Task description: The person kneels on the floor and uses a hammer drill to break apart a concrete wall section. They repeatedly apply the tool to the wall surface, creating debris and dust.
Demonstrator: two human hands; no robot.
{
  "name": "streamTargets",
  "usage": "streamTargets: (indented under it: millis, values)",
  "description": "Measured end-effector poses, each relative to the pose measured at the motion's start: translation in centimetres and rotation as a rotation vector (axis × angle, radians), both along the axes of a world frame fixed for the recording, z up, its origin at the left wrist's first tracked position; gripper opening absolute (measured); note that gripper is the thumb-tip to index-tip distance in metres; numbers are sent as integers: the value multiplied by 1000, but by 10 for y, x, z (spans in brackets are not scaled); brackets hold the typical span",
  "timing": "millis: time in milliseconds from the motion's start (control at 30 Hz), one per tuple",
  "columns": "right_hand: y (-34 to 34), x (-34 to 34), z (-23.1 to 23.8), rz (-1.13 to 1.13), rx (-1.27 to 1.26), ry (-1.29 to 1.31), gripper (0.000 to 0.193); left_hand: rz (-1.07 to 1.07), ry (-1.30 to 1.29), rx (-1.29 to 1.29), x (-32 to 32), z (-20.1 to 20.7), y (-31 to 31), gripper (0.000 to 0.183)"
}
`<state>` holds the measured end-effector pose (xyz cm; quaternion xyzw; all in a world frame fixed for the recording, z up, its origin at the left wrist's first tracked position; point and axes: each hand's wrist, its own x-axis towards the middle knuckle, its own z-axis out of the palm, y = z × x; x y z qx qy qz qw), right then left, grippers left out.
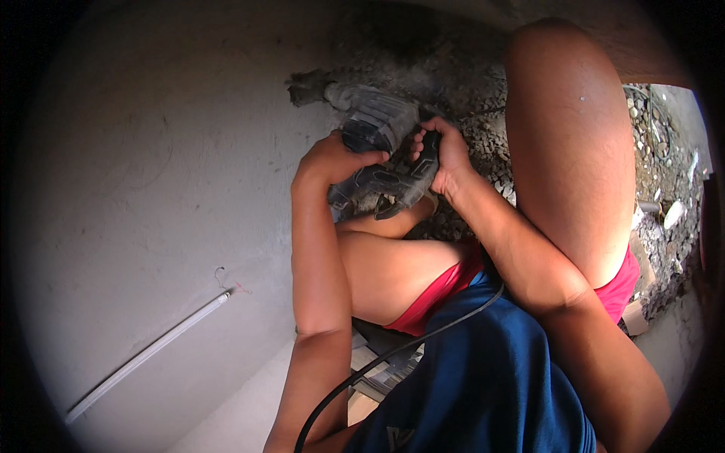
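Note:
A dusty grey and black rotary hammer (385,117) is held between my two hands, its front end against a rough broken patch (306,89) low in the grey wall. My left hand (332,160) wraps around the tool's body from the wall side, thumb across the top. Around the black rear handle closes my right hand (447,155), the fingers curled through its loop. Whether a finger presses the trigger is hidden. The tool's tip is dim and hard to make out against the broken patch.
The plain wall (174,189) fills the left side, with a white conduit (151,355) and thin loose wires on it. Gravel and rubble (495,147) cover the ground beyond. A black cable (400,347) crosses my blue shirt. My bent knee (570,98) rises at the right.

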<state>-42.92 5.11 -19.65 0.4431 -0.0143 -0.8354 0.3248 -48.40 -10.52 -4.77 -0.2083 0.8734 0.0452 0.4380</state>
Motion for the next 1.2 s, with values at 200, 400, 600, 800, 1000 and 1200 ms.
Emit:
streamTargets:
  millis: [200,400,600,800,1000,1200]
  values:
    - [-4,11,0,-18,-42,-50,11,-68,-14,-64,1,-1,0,112]
    - [-7,10,3,-22,-9,-29,11,-41,-12,-23,1,-2,-6,112]
    - [-12,-33,17,16,94,171,11,136,105,170,0,-11,-33,96]
    - [-12,-53,13,27,46,86,11,155,-31,287,-28,-12,-31,88]
    - [-21,-18,-15,-58,-71,44,12,-118,-38,118,-17,-21,-29,91]
    - [-9,5,-8,-125,-161,-46,11,-150,-86,-108,-17,-6,-3,108]
